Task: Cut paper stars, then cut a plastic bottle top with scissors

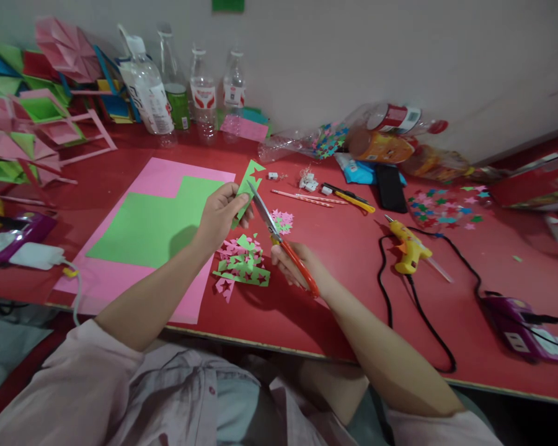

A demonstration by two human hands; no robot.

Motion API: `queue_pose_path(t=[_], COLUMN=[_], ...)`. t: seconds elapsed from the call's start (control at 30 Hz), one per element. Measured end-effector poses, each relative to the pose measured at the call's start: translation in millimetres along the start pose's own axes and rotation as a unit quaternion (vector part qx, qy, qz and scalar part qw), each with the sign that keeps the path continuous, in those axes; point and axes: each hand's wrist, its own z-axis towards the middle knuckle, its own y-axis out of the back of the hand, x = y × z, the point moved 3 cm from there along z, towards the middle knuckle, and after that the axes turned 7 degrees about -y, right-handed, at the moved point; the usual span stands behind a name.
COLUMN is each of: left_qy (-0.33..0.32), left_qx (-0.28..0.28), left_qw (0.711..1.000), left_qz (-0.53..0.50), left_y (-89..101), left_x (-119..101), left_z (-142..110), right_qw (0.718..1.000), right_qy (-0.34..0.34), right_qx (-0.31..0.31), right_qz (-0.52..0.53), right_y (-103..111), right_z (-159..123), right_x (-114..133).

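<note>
My left hand [224, 212] pinches a narrow strip of green paper [250, 175] that has star shapes cut in it. In my right hand [297, 266] is a pair of scissors [279, 236] with orange-red handles, its blade tips up against the strip. Whether the blades are parted I cannot tell. Beneath my hands lies a heap of pink and green paper scraps [242, 260]. Small pink and green paper stars [283, 222] sit just beyond the scissors. Left of the heap, a large green sheet [139, 226] rests on pink sheets [167, 175].
Clear plastic bottles [203, 93] stand along the wall, and others lie at the back right. A yellow glue gun [407, 244] with a black cord, a phone [390, 188], a yellow cutter knife [353, 199] and scattered stars [446, 207] are on the right. Folded paper models [41, 111] fill the left.
</note>
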Motion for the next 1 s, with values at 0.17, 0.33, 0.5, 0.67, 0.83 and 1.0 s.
queue_pose_path(t=[0.17, 0.33, 0.5, 0.67, 0.83, 1.0], left_qy=[-0.005, -0.033, -0.110, -0.072, -0.067, -0.061], left_qx=[0.005, 0.023, -0.028, 0.005, 0.012, 0.021], left_qw=[1.000, 0.999, 0.992, 0.997, 0.998, 0.998], left_qz=[0.006, 0.028, 0.061, 0.015, -0.007, -0.027], left_y=[1.4, 6.0, 16.6, 13.7, 9.4, 6.2], left_x=[2, 1, -1, 4, 4, 8], left_z=[0, 2, 10, 11, 7, 5], right_qw=[1.000, 1.000, 1.000, 0.998, 0.996, 0.996], right_qy=[0.000, -0.002, -0.009, 0.020, 0.023, 0.014], right_qx=[0.000, -0.008, -0.007, 0.050, 0.076, 0.062], right_qz=[0.001, -0.018, -0.022, 0.034, 0.035, 0.057], right_y=[0, 2, 4, 2, -1, -4], right_z=[0, 0, 2, 3, 6, 5], right_x=[-1, 1, -1, -6, -9, -10])
